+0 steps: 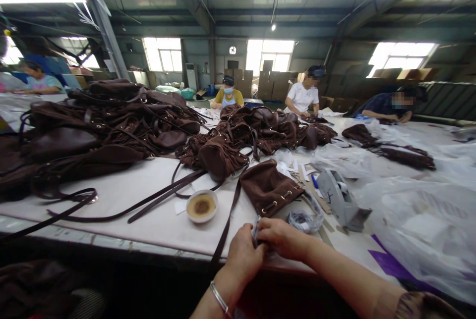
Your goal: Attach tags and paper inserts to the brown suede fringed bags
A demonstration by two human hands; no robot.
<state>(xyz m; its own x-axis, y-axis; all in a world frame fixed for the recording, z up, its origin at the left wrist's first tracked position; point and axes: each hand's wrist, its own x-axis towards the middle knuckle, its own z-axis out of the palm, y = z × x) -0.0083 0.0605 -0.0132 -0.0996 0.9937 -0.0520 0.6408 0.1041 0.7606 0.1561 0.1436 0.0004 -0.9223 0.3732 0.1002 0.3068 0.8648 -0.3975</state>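
My left hand (245, 252) and my right hand (280, 237) meet at the table's front edge, fingers closed. Between them shows a bit of greyish, shiny clear plastic (255, 231), gripped by both; most of it is hidden by the fingers. Just beyond lies a dark brown drawstring bag (269, 187) with gold eyelets, on its side. A brown strap (228, 220) runs down from it, left of my left hand, over the edge. Right of the bag rests a coil wrapped in clear plastic (302, 221).
A bowl (202, 206) with tan contents stands to the left. Brown bags (111, 131) are heaped behind it, straps trailing. At right are a grey tape dispenser (341, 200), a blue pen (315, 182) and plastic sheeting (420, 225). Several people work across the table.
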